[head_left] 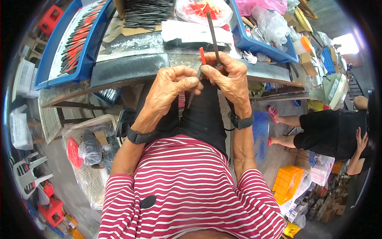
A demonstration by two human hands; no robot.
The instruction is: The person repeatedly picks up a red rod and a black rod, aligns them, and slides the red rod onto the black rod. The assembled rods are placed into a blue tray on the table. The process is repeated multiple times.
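Pinching a red plastic piece [202, 55] between thumb and fingertips, the right hand [231, 76] kept a narrow grip, with a slim dark rod [213, 36] lodged among the same fingers and pointing toward twelve o'clock. At about nine o'clock from it, the left hand [171, 83] had its grip closed on a grey pointed strip [191, 99], whose tip aimed toward half past six over the black trousers [205, 115].

The likeliest trouble, in my judgement, was a slip: the left fingertips had only a small bite on a thin strip, and a loosened pinch could have dropped it, point first, toward the lap. The right fingers, sharing the red piece and the rod, could have let one twist while steadying the other.

The red piece looked slender, bright and straight, upright just short of the near edge of the desk [137, 44], its lower end hidden by the thumb. The strip looked dull and tapered; whether the two touched, I could not tell. From the hands, a clear bag of similar red pieces [203, 11] lay at twelve o'clock and a heap of dark strips [147, 15] near half past ten.
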